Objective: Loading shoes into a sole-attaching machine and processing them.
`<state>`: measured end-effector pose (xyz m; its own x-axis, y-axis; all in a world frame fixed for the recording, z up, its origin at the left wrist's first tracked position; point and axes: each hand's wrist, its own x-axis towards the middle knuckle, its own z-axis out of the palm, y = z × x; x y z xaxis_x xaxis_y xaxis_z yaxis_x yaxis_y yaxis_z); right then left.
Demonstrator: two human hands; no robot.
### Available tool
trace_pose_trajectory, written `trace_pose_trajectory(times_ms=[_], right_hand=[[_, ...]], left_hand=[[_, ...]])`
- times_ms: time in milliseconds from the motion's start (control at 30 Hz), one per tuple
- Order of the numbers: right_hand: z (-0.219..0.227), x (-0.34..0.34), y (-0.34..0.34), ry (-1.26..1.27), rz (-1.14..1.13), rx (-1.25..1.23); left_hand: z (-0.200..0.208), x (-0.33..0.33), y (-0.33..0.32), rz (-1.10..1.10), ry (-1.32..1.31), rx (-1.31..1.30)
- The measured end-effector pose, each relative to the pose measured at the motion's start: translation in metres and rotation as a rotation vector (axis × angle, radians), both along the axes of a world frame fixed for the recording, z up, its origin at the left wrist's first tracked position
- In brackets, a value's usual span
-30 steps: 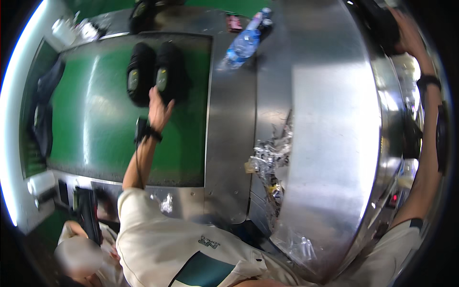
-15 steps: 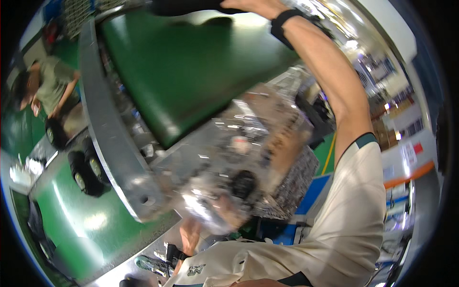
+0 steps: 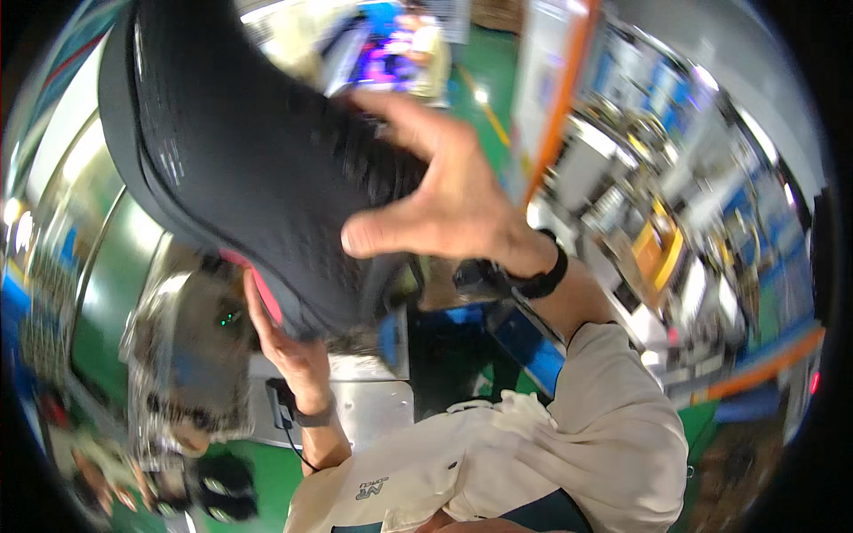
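Observation:
A large black shoe (image 3: 240, 169) with a knitted-looking upper fills the upper left, held up close in front of me. My right hand (image 3: 444, 195) grips it from the right side, thumb spread across the upper and fingers reaching over the far side. From below, my left hand (image 3: 298, 360) holds its lower end, fingers against a pink patch (image 3: 258, 282) at the sole; part of those fingers is hidden behind the shoe. Dark bands circle both wrists.
A cluttered, plastic-wrapped bundle (image 3: 191, 355) lies left of my left hand, beside a metal surface (image 3: 369, 404). More black shoes (image 3: 222, 489) and a co-worker (image 3: 111, 475) are at lower left. An orange-edged rack (image 3: 564, 98) stands to the right.
My view has swung to the right. My right hand, earlier stretched far over the green belt with a black object, is now close with the shoe. My left hand has come up to it.

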<state>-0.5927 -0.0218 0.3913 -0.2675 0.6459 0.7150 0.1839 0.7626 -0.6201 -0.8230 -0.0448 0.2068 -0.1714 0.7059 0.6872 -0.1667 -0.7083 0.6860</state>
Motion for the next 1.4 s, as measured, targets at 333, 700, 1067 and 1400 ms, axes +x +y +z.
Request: trace_pose_trajectory(times_ms=[333,700,1067,1400], right_hand=[[-0.192,0.265,-0.214,0.468,-0.717,-0.370],[-0.226,0.513,-0.276,0.462,-1.539,-0.498],[-0.256,0.757,-0.110,-0.274,-1.621,-1.121],[-0.325,0.751,-0.052,-0.316,-1.857,-1.068]], left_hand=[[-0.050,0.314,-0.073,-1.248,-0.081,-0.729],[-0.080,0.547,-0.075,-1.748,0.229,-0.921],[-0.207,0.418,0.054,-1.294,0.104,-1.126],[-0.255,0.296,0.074,-0.582,0.232,-1.532]])
